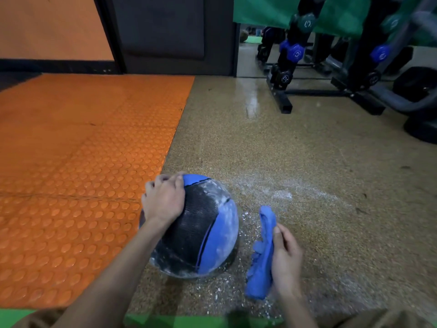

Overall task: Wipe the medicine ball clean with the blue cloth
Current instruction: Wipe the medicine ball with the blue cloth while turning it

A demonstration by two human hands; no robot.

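Note:
A black and blue medicine ball rests on the speckled tan floor in front of me, smeared with white powder on its blue panels and lower edge. My left hand is pressed on the ball's upper left side, fingers curled over its top. Just right of the ball, my right hand grips a crumpled blue cloth. The cloth hangs beside the ball, a small gap away from it.
White powder is scattered on the floor around and behind the ball. An orange studded mat borders the ball on the left. A black dumbbell rack with blue and green weights stands at the far right.

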